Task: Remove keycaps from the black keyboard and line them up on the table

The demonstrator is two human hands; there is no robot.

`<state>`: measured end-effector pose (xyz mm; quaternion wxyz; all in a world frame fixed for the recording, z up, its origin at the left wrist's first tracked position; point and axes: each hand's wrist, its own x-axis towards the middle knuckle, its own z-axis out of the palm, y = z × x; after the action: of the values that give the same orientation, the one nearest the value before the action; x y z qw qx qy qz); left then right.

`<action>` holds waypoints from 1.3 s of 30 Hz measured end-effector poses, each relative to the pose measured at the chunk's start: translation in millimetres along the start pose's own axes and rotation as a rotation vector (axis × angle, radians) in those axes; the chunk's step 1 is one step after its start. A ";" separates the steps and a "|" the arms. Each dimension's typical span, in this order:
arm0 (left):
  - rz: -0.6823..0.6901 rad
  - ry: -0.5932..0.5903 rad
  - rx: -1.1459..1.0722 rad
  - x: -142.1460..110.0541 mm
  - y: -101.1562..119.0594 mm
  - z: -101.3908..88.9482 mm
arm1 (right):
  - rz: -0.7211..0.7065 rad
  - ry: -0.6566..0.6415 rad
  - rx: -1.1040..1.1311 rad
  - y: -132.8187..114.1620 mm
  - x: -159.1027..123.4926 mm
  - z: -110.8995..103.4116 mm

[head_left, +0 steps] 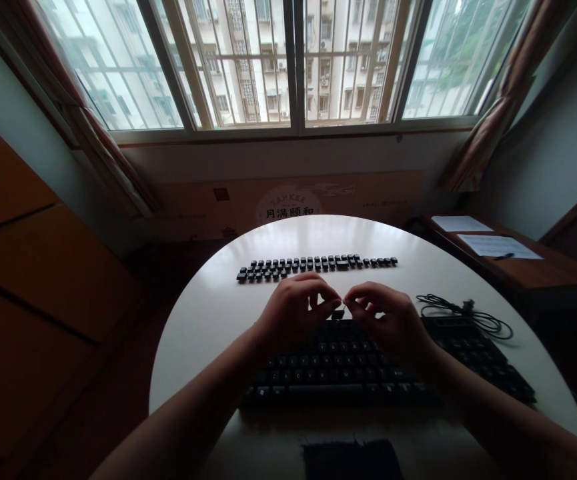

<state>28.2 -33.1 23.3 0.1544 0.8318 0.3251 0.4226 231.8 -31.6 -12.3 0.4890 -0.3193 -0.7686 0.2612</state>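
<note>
Over the back edge of a black keyboard [318, 375], my left hand [298, 303] and my right hand [385, 313] meet with closed fingertips. They pinch a thin pale wire [344, 305], its ends hidden by the fingers. Just under the fingertips is a small black keycap [338, 314]; whether it hangs from the wire or touches the fingers I cannot tell. Behind my hands, loose black keycaps [295, 265] lie in rows on the white round table [203, 320]. Part of the keyboard's upper rows is hidden by my hands.
A coiled black cable [491, 325] lies by the keyboard's back right corner. Dark cloth [353, 460] lies at the table's near edge. To the right, a wooden desk [558, 270] holds papers [498, 246] and a pen [504, 256]. A barred window is ahead.
</note>
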 end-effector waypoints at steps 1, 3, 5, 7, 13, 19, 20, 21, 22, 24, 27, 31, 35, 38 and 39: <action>-0.006 -0.002 -0.003 0.0 0.0 -0.1 | 0.000 -0.003 0.002 0.2 0.1 -0.1; -0.017 -0.005 -0.004 -0.1 -0.2 -0.3 | 0.005 -0.011 0.005 0.3 0.5 -0.2; -0.023 -0.012 -0.005 -0.3 -0.8 -0.6 | 0.015 -0.016 0.007 0.2 1.1 -0.3; -0.029 -0.018 -0.003 -0.4 -1.6 -0.8 | 0.024 -0.016 0.012 0.2 1.7 -0.3; -0.051 -0.009 0.016 -0.5 -2.3 -1.6 | 0.032 -0.023 0.034 1.3 2.8 -0.7; -0.061 -0.037 0.049 -1.0 -6.7 -2.4 | 0.054 -0.068 0.021 5.9 2.2 -1.0; -0.057 -0.048 0.057 -1.2 -8.5 -1.9 | 0.053 -0.072 0.014 6.6 2.2 -0.8; -0.050 -0.057 0.065 -1.5 -10.3 -1.3 | 0.051 -0.074 0.006 7.2 2.2 -0.7; -0.040 -0.064 0.070 -1.7 -12.1 -0.5 | 0.047 -0.074 -0.001 7.5 2.4 -0.6; -0.016 -0.066 0.076 -2.1 -15.0 1.2 | 0.038 -0.070 -0.010 7.8 2.7 -0.4; 0.014 -0.049 0.076 -2.8 -16.8 3.1 | 0.021 -0.063 -0.010 8.1 3.0 -0.2; 0.036 -0.024 0.080 -3.0 -15.0 3.9 | 0.008 -0.055 -0.009 8.8 3.0 -0.4; 0.052 -0.006 0.084 -2.3 -13.9 4.3 | -0.004 -0.046 -0.021 8.0 2.0 -1.4; 0.062 -0.003 0.084 -2.2 -14.8 4.9 | -0.012 -0.032 -0.029 6.1 1.8 -1.5; 0.064 -0.005 0.083 -2.3 -15.2 5.1 | -0.015 -0.031 -0.031 5.4 1.9 -1.4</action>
<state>25.1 -23.3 10.8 0.1068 0.8485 0.3152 0.4115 233.8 -26.4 -14.5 0.4741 -0.3170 -0.7823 0.2504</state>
